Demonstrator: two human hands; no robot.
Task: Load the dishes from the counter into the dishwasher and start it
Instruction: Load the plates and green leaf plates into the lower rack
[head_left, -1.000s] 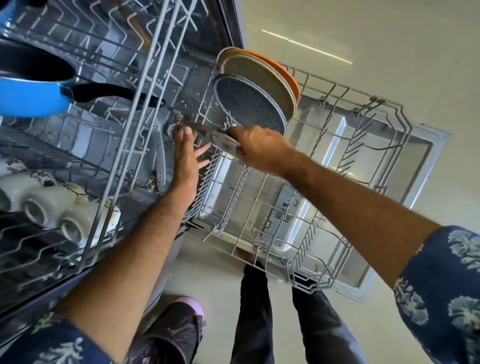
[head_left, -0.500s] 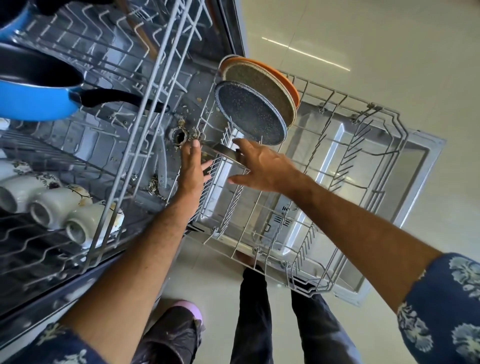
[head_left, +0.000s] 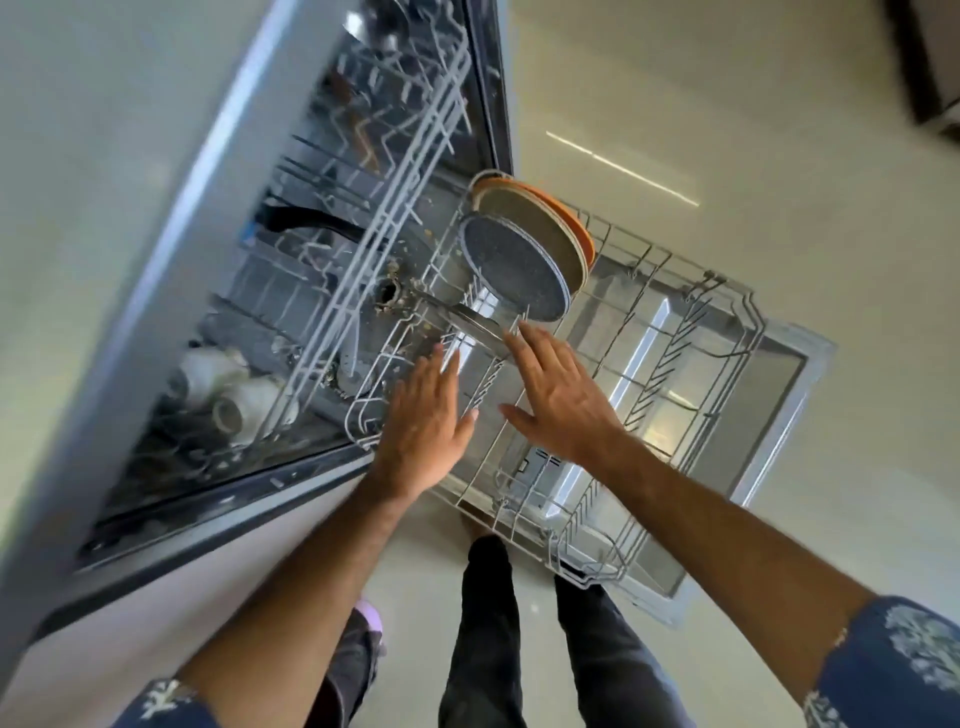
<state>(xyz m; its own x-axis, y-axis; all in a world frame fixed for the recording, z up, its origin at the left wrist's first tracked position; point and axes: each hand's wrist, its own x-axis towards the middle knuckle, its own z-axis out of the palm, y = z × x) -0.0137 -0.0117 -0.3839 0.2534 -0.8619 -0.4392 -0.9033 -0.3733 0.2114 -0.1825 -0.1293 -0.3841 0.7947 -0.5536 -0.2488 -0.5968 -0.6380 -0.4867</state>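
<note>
Over lower rack (head_left: 675, 415), both hands flat, holding nothing: left hand (head_left: 426, 415), right hand (head_left: 561, 395); steel plate (head_left: 472, 325) lies tilted, edge toward filter

Single view, head-worn wide-angle camera. Looks steeply down from above the lower rack (head_left: 613, 395) of the open dishwasher (head_left: 291, 291), close in, over both forearms. Floor (head_left: 753, 156) fills the far side; frame edges bowed, slight motion blur.
</note>
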